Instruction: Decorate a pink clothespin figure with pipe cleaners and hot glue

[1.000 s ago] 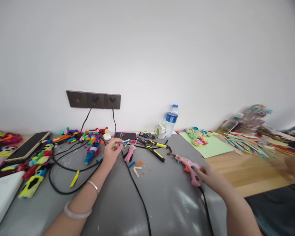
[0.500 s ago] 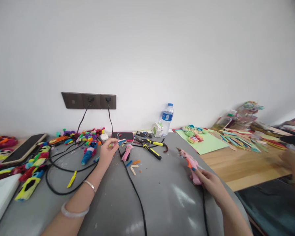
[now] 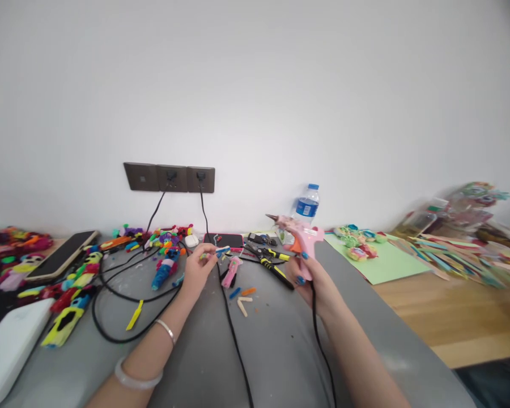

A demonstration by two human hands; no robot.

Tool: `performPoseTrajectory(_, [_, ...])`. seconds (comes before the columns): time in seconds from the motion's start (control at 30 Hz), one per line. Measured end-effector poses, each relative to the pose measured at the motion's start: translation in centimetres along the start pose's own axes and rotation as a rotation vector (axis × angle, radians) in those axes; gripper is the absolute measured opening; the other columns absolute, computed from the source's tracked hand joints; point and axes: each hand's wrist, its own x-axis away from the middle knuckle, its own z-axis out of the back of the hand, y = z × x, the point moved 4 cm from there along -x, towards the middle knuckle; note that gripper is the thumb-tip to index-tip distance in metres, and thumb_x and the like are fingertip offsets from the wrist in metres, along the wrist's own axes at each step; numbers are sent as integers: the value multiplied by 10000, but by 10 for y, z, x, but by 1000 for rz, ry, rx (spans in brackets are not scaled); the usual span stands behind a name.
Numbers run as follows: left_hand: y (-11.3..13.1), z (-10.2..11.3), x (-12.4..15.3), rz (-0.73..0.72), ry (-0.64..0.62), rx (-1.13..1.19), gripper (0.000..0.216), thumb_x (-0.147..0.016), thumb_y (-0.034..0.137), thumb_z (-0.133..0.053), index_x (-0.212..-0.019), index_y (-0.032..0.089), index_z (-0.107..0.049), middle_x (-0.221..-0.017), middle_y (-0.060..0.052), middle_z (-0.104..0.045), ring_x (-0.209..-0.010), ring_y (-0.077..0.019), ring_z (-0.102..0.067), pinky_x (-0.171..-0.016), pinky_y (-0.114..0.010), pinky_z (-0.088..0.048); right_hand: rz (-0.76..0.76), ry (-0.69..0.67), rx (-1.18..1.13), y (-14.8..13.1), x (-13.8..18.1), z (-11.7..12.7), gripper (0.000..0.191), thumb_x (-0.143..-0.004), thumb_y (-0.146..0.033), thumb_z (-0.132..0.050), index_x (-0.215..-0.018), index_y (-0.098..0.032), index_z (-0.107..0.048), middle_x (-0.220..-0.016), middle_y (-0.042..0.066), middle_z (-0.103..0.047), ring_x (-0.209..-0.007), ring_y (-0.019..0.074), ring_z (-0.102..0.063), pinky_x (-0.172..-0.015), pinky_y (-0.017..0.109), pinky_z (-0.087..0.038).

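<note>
My right hand (image 3: 314, 283) grips a pink glue gun (image 3: 300, 237) by its handle and holds it up off the grey mat (image 3: 280, 351), nozzle pointing left. Its black cord (image 3: 321, 345) trails down along my forearm. My left hand (image 3: 198, 269) pinches a small blue-and-white stick piece (image 3: 219, 250) above the mat, left of the glue gun. Between the hands lie a pink piece (image 3: 233, 268), yellow-handled pliers (image 3: 272, 266) and small coloured stick bits (image 3: 243, 297).
A wall socket strip (image 3: 170, 177) feeds black cables (image 3: 123, 294) that loop over the mat. Colourful craft figures (image 3: 72, 283), a phone (image 3: 62, 260) and a white box (image 3: 8, 351) lie at the left. A water bottle (image 3: 306, 207), green paper (image 3: 386, 263) and coloured sticks (image 3: 463, 255) are at the right.
My right hand picked the pink glue gun up from the mat and brought it up and left toward my left hand. The left hand kept its pinch on the small piece.
</note>
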Motion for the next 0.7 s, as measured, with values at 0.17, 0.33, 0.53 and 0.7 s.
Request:
performPoseTrajectory(0.17, [-3, 0, 0, -19, 11, -34, 106, -765, 260, -654, -827, 178, -681, -897, -56, -642, -801, -169, -613, -580, -215, -507, -102, -246, 3, 34, -27, -26, 408, -822, -543, -619, -988, -170, -630, -474, -79, -336, -432, 97, -251, -462, 256, -219])
performPoseTrajectory(0.33, [-6, 1, 0, -6, 20, -58, 98, -781, 254, -642, -833, 176, -669, -936, -63, -630, -766, -161, -610, -588, -230, -506, -116, -268, 74, 64, -21, -25, 417, -837, -567, -615, -954, -169, -573, -468, -106, -319, -407, 77, -223, -442, 236, -206])
performPoseTrajectory(0.53, [-6, 4, 1, 26, 55, -53, 123, -814, 291, -642, -870, 182, -648, -979, -60, -605, -650, -127, -584, -563, -242, -502, -62, -251, 282, 66, -14, -31, 481, -880, -647, -499, -718, -195, -475, -427, -85, -370, -401, 72, -216, -439, 239, -174])
performPoseTrajectory(0.7, [-6, 5, 3, 0, 83, -54, 106, -817, 276, -638, -874, 189, -657, -981, -53, -600, -649, -128, -582, -561, -246, -505, -63, -252, 305, 67, -13, -31, 537, -890, -686, -437, -622, -223, -374, -405, -75, -361, -392, 79, -213, -443, 254, -173])
